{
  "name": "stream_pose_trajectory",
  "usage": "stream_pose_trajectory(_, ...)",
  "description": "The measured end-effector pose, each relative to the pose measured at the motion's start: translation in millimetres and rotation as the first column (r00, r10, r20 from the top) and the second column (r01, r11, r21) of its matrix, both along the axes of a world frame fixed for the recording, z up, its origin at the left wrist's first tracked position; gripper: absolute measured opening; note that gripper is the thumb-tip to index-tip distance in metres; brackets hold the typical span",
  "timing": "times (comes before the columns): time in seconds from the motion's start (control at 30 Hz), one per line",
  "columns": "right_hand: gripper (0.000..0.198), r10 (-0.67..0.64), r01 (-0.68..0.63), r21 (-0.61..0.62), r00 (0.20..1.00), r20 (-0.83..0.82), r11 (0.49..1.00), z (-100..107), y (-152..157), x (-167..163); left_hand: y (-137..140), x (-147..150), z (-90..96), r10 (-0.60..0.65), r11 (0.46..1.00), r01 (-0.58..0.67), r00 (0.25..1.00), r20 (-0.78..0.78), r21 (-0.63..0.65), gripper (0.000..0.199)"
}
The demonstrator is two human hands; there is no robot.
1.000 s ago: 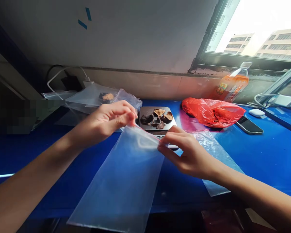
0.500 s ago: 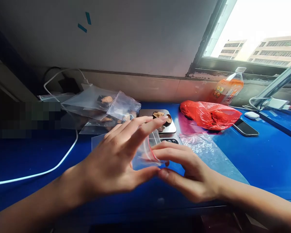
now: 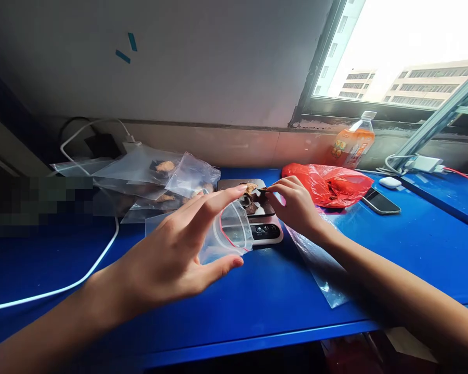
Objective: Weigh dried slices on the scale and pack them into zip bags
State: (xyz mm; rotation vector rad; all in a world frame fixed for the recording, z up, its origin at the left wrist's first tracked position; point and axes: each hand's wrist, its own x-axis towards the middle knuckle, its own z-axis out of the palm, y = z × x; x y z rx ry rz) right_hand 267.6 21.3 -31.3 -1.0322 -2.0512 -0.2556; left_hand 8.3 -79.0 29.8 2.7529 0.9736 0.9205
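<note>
My left hand holds a clear zip-lock bag with a red line at its mouth; thumb and forefinger are spread beside the opening, and the other fingers are partly hidden. The bag's mouth gapes toward the right. Over the small kitchen scale, my right hand pinches a dark dried piece between thumb and fingertips. Several curled, dried brown pieces, like dried peel, lie on the scale's plate. The scale's black button panel faces me.
Filled clear bags are piled to the left of the scale. A red plastic bag, a phone, an earbud case and an orange drink bottle stand or lie to the right. A flat clear bag lies near the front edge.
My right hand has left the zip-lock bag's mouth and moved forward to the scale, where it now pinches a dried piece. My left hand stays at the bag, its mouth now more visible.
</note>
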Motion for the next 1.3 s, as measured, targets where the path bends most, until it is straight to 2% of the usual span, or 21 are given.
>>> stream_pose_trajectory(0.1,0.015,-0.028,0.046,0.112,0.987,-0.156,0.993,21.3,-16.3,3.6,3.7,-5.4,-2.1,0.044,0.999,-0.043,0.999,0.010,-0.025,0.077)
stream_pose_trajectory(0.2,0.011,0.115,-0.097,0.080,0.960,-0.256,0.992,40.1,-46.5,-0.6,8.6,-7.8,-6.9,0.074,0.995,-0.072,0.997,0.026,-0.067,0.084)
stream_pose_trajectory(0.27,0.013,0.261,-0.254,0.061,0.948,-0.179,0.965,43.2,-67.0,-7.9,10.1,-7.0,-9.9,0.052,0.996,-0.047,0.997,0.056,-0.078,0.090)
stream_pose_trajectory(0.33,0.026,0.400,-0.398,0.085,0.917,-0.008,0.914,39.1,-80.6,-15.8,10.1,-5.6,-11.7,0.011,0.997,-0.005,0.997,0.081,-0.076,0.094)
stream_pose_trajectory(0.4,0.040,0.452,-0.463,0.085,0.884,0.119,0.882,32.3,-83.8,-21.6,9.6,-5.1,-12.0,-0.021,0.997,0.026,0.996,0.083,-0.068,0.092)
stream_pose_trajectory(0.5,0.050,0.394,-0.402,0.061,0.912,0.116,0.913,24.3,-70.0,-22.9,10.9,-7.9,-9.6,-0.018,0.999,0.021,0.998,0.066,-0.039,0.088)
stream_pose_trajectory(0.57,0.051,0.331,-0.337,0.031,0.936,0.119,0.941,21.1,-54.4,-19.4,13.7,-11.6,-6.8,0.011,1.000,-0.010,0.997,0.078,-0.012,0.089)
stream_pose_trajectory(0.63,0.047,0.298,-0.296,-0.040,0.935,0.191,0.954,18.3,-39.9,-15.0,16.8,-15.5,-3.7,0.055,0.998,-0.053,0.992,0.110,-0.019,0.091)
stream_pose_trajectory(0.73,0.041,0.321,-0.288,-0.151,0.896,0.306,0.946,15.1,-27.5,-11.0,19.7,-19.2,-0.6,0.109,0.992,-0.100,0.986,0.130,-0.073,0.091)
stream_pose_trajectory(0.8,0.034,0.363,-0.323,-0.174,0.877,0.314,0.930,13.9,-24.9,-10.7,20.4,-19.7,-0.3,0.121,0.991,-0.114,0.987,0.106,-0.068,0.090)
stream_pose_trajectory(0.93,0.016,0.405,-0.377,-0.155,0.880,0.247,0.913,10.8,-22.7,-11.9,20.6,-18.0,-3.5,0.097,0.995,-0.096,0.994,0.041,-0.012,0.087)
stream_pose_trajectory(1.1,0.011,0.397,-0.388,-0.100,0.912,0.103,0.916,10.1,-25.3,-13.7,19.9,-15.7,-7.9,0.057,0.998,-0.056,0.998,0.012,-0.037,0.084)
stream_pose_trajectory(1.2,0.008,0.416,-0.416,-0.035,0.909,-0.014,0.909,19.4,-41.1,-19.7,16.4,-12.5,-9.1,0.036,0.997,-0.034,0.999,0.018,-0.064,0.086)
stream_pose_trajectory(1.3,0.008,0.467,-0.470,-0.049,0.882,-0.063,0.881,28.0,-62.9,-29.2,11.6,-6.9,-10.8,-0.015,0.992,0.019,0.999,0.037,-0.128,0.088)
